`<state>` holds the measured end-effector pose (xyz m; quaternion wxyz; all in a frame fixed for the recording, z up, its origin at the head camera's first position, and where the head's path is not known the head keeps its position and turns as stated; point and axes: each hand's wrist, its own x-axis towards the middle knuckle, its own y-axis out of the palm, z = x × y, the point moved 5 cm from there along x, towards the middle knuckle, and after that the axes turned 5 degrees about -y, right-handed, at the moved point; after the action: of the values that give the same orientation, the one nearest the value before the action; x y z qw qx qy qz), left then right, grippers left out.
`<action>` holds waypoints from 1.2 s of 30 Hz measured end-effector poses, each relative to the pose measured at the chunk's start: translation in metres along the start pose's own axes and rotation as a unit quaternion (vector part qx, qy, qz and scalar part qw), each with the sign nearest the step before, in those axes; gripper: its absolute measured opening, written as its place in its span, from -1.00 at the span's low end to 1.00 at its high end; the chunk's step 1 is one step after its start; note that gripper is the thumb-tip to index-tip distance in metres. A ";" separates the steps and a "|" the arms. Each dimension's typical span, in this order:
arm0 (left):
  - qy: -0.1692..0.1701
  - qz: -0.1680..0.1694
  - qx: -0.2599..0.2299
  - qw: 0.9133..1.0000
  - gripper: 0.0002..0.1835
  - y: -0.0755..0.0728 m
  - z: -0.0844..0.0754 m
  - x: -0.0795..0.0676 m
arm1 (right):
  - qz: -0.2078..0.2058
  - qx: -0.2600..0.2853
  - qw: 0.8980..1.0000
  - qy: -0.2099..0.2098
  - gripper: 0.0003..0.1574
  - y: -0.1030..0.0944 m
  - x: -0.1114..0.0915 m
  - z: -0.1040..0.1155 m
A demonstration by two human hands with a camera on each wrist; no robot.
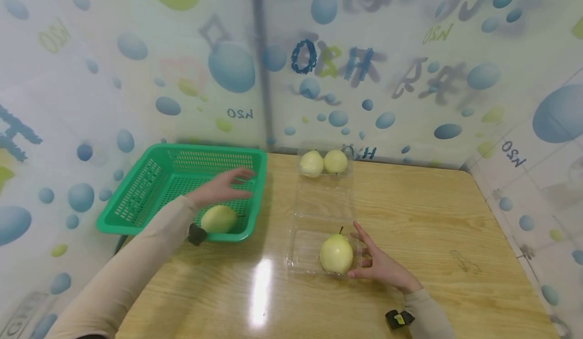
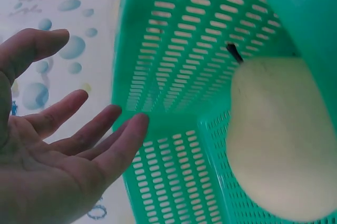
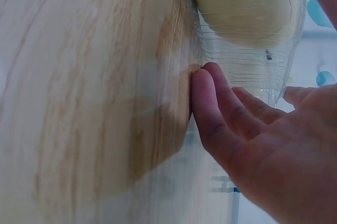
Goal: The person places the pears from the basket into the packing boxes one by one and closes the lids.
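Observation:
My left hand (image 1: pixel 223 186) hovers over the right part of a green plastic basket (image 1: pixel 261 177), its fingers loosely extended around nothing. Below its wrist, a pale yellow-green pear (image 1: pixel 219 219) lies in the basket; the left wrist view shows this pear (image 2: pixel 279 134) with its dark stem, apart from the fingers. On the table a clear plastic clamshell box (image 1: pixel 302 258) lies unfolded. One pear (image 1: pixel 336 254) sits in its near half, at the right side. My right hand (image 1: pixel 384 267) rests against that side, its fingers spread along the clear wall (image 3: pixel 247 60).
Two more pears, one on the left (image 1: pixel 311 164) and one on the right (image 1: pixel 336 162), sit at the far end of the clear box, close to the back wall. The wooden table (image 1: pixel 423 212) meets patterned curtains (image 1: pixel 391 76) behind and at both sides.

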<state>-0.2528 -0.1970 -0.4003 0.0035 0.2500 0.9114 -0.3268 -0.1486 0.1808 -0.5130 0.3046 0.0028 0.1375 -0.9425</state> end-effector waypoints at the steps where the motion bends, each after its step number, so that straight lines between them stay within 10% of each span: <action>1: -0.002 0.000 0.003 1.000 -0.36 -0.001 0.001 -0.001 | 0.000 0.000 1.000 0.000 0.49 0.000 0.000 0.000; 15: -0.034 0.016 0.042 0.998 -0.34 -0.018 0.025 -0.007 | -0.002 0.003 1.000 -0.001 0.47 -0.001 0.000 -0.002; 28: -0.081 0.163 0.054 0.982 -0.31 -0.019 0.044 -0.012 | 0.000 0.005 1.000 -0.002 0.47 -0.002 -0.001 -0.002; 36: -0.163 0.252 0.089 0.950 -0.14 -0.020 0.057 -0.016 | 0.002 0.012 1.000 -0.007 0.46 -0.002 0.000 -0.004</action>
<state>-0.2574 -0.2516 -0.4303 0.2121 0.4141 0.7730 -0.4312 -0.1500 0.1834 -0.5168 0.3072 0.0004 0.1243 -0.9435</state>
